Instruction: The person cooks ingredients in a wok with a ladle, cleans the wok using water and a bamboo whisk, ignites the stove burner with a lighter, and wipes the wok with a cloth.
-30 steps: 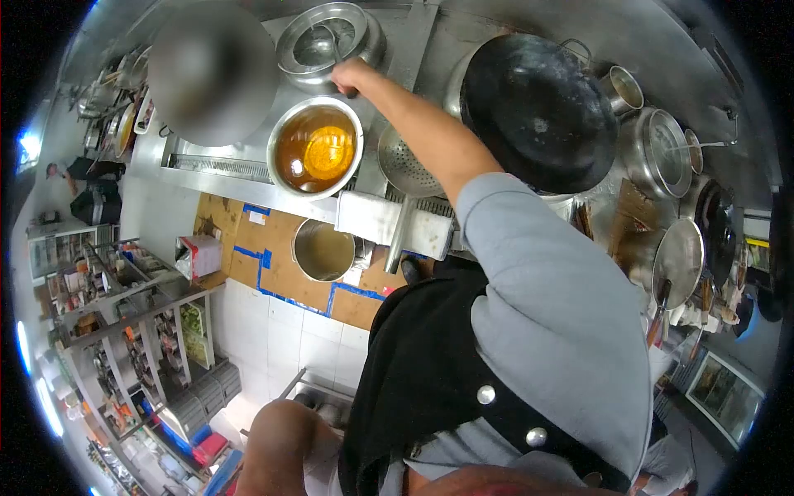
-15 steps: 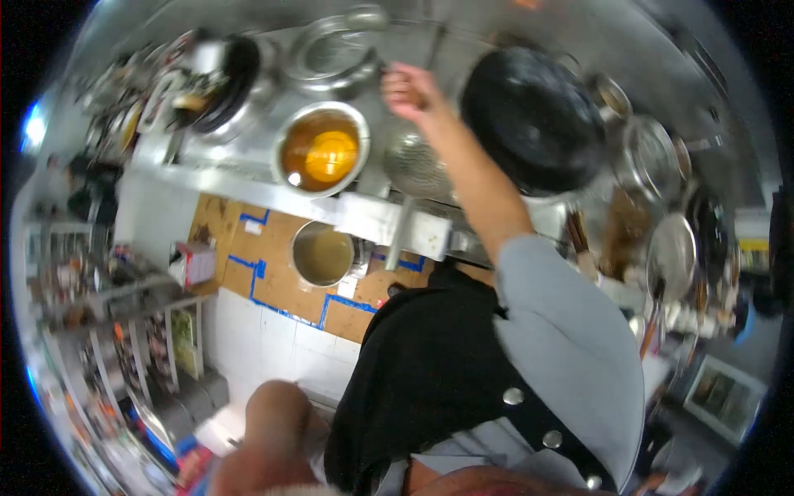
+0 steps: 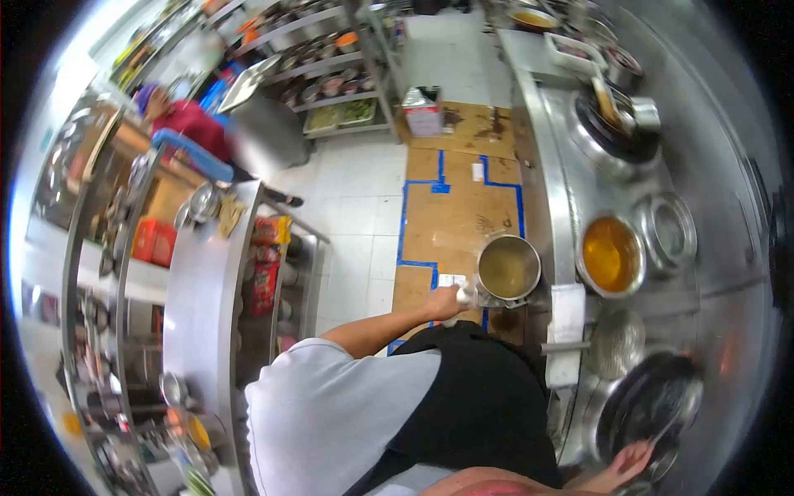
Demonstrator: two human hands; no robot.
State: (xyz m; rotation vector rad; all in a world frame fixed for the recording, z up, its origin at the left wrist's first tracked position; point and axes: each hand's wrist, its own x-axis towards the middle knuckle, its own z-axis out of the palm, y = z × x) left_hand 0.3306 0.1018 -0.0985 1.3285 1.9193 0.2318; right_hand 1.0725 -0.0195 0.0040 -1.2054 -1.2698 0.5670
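Observation:
At the middle, my left hand (image 3: pixel 447 303) is closed around the side handle of a steel pot (image 3: pixel 508 269) holding cloudy liquid; something white covers part of the handle. The pot appears above the cardboard floor beside the counter. At the lower right, my right hand (image 3: pixel 633 459) is closed on the thin handle of a ladle (image 3: pixel 686 402), whose bowl is over the black wok (image 3: pixel 641 405). A perforated strainer (image 3: pixel 616 345) rests between the wok and a steel bowl of amber liquid (image 3: pixel 610 255).
A lidded pot (image 3: pixel 667 232) and another dark wok (image 3: pixel 616 128) stand along the counter (image 3: pixel 556 190). To the left are a steel table (image 3: pixel 198 306) and shelving. A person in a red top (image 3: pixel 194 132) is at the upper left, and a box (image 3: pixel 423 112) sits on the cardboard.
The view has turned to the left. My right hand has moved from near the lidded pot to the wok. My left hand has come into view on the steel pot's handle.

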